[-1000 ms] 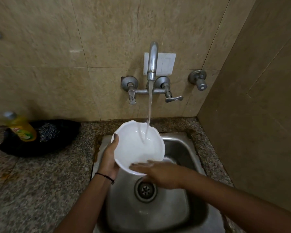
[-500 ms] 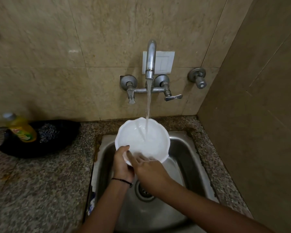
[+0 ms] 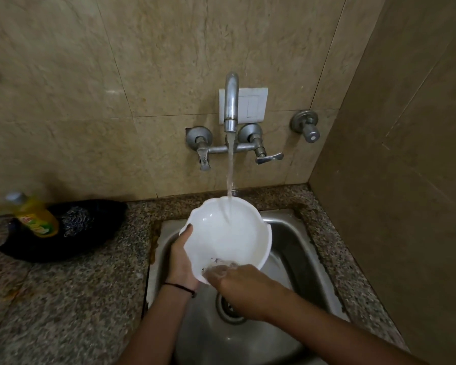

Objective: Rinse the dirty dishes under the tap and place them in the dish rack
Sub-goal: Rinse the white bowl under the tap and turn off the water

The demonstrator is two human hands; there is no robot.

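Left grip (image 3: 181,259) grasping white bowl (image 3: 227,235), right grip (image 3: 244,288) unclear, steel sink (image 3: 295,248), granite counter (image 3: 63,299), beige tiles (image 3: 90,75)

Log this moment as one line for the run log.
rinse | left hand holds white bowl under tap | right hand rubs inside | rack unseen

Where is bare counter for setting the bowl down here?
Free: the granite counter left of the sink, in front of the black cloth. Crowded: the back-left corner, with the soap bottle on that cloth.
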